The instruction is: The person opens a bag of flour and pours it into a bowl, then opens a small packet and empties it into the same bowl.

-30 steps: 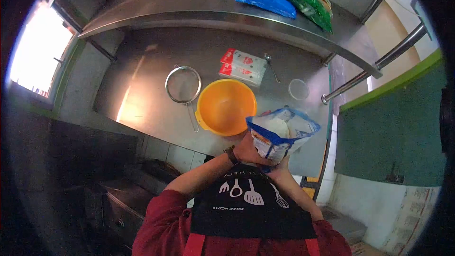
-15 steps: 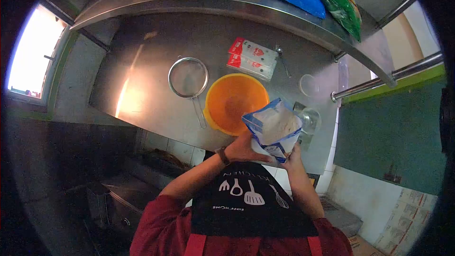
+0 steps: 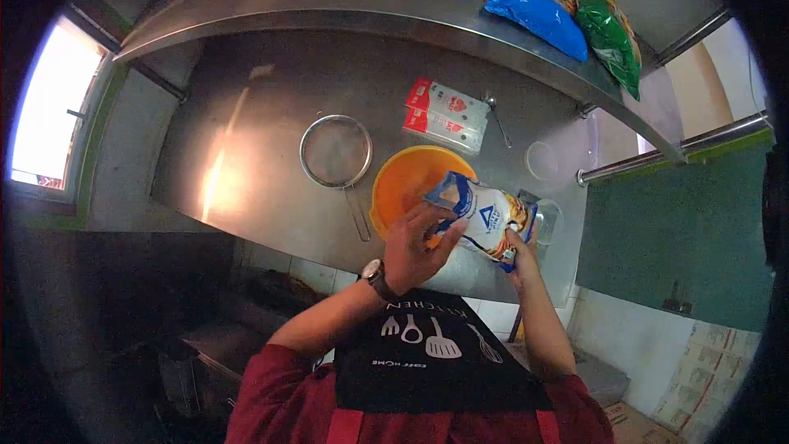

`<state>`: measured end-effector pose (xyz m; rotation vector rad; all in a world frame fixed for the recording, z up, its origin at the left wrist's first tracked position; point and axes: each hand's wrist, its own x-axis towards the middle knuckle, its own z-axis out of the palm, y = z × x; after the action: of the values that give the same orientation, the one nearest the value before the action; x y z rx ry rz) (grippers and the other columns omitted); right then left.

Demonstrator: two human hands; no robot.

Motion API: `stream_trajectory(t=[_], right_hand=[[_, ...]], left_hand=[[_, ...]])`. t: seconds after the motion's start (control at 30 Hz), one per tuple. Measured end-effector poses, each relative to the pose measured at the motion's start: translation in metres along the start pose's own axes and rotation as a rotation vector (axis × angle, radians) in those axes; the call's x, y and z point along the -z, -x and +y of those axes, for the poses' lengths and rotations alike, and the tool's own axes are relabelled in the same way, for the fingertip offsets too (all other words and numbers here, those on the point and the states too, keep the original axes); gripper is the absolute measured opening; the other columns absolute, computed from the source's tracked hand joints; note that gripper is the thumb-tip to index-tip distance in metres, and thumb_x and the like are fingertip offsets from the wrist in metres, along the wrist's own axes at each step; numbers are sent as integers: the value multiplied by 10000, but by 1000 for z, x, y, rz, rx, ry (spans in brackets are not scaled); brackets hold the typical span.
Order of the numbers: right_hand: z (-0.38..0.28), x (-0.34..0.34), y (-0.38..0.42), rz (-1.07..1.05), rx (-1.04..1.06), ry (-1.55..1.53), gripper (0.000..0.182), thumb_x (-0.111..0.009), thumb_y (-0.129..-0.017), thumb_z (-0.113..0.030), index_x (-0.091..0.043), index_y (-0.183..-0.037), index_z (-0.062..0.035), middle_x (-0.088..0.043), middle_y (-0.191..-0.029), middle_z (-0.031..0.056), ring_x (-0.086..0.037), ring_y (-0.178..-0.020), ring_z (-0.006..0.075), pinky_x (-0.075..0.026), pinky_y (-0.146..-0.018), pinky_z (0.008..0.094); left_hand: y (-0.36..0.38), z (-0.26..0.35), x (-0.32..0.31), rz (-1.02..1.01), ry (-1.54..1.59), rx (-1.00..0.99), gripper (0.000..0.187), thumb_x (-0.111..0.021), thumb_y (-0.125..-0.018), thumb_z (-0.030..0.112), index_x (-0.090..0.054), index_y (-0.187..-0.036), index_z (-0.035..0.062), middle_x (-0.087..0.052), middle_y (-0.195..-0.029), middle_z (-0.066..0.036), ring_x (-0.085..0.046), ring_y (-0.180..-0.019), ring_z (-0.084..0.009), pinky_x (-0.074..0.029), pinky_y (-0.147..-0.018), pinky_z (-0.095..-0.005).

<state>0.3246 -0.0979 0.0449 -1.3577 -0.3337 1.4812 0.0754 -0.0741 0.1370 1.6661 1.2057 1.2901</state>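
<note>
A white and blue flour bag (image 3: 491, 218) lies tipped over the right side of the orange bowl (image 3: 400, 166), its open mouth pointing left above the bowl. My right hand (image 3: 523, 256) is closed round the bag's bottom end, thumb over the printed side. Beside the bag's mouth is my left hand (image 3: 417, 248), fingers stretched and thumb apart, fingertips right at the bag's edge. A watch is on the left wrist. The bowl's near side is partly hidden behind the left hand and the bag.
Left of the bowl lies a wire sieve (image 3: 336, 152) with its handle toward me. Behind the bowl are red-and-white packs (image 3: 446, 115) and a metal spoon (image 3: 498, 119). Clear containers (image 3: 542, 220) stand at right. The overhead shelf (image 3: 353, 20) holds a blue bag (image 3: 534, 12) and a green bag (image 3: 608, 33).
The flour bag has gone from upright, with white powder showing inside, to tipped leftward over the bowl. My left hand has left the bag's near side and risen to its mouth.
</note>
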Motion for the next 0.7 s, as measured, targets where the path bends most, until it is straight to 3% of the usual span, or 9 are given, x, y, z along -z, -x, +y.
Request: stream_trajectory(t=[0.2, 0.37, 0.5, 0.63, 0.7], right_hand=[[-3, -6, -7, 47, 103, 143, 924, -753, -812, -61, -187, -1535, -167, -519, -1343, 146, -578, -1183, 295, -542, -912, 434], [-14, -25, -3, 69, 145, 253, 894, -774, -777, -28, -243, -1487, -144, -531, -1319, 131, -580, -1171, 273, -528, -938, 414], [-19, -30, -4, -1, 202, 310, 892, -790, -763, -27, -258, -1471, -134, -532, -1315, 135, -575, -1182, 262, -516, -965, 399], [-24, -43, 2, 45, 204, 335, 888, -806, -750, -32, -269, -1451, -128, -535, -1316, 132, -583, -1171, 266, -517, -962, 404], [-25, -46, 1, 28, 281, 429, 824, -794, -752, -5, -314, -1411, -125, -537, -1303, 102, -568, -1179, 229, -493, -982, 379]], left_hand=[[18, -57, -3, -39, 96, 210, 137, -729, -889, 156, -689, -910, 26, -560, -648, -33, -463, -518, -132, -373, -490, -305], [17, -80, -5, 72, 365, 331, 192, -730, -889, 130, -630, -1019, 31, -493, -617, 10, -402, -521, -68, -333, -482, -275], [3, -77, 10, -22, 255, 385, 172, -646, -972, 166, -600, -1073, 36, -583, -747, 28, -506, -644, -36, -416, -574, -238], [6, -115, -4, -84, 346, 367, 172, -642, -978, 177, -618, -922, 16, -567, -712, 23, -502, -628, -49, -420, -572, -248], [4, -117, 0, -144, 370, 374, 201, -643, -978, 184, -626, -881, 9, -570, -706, 15, -508, -628, -54, -425, -574, -252]])
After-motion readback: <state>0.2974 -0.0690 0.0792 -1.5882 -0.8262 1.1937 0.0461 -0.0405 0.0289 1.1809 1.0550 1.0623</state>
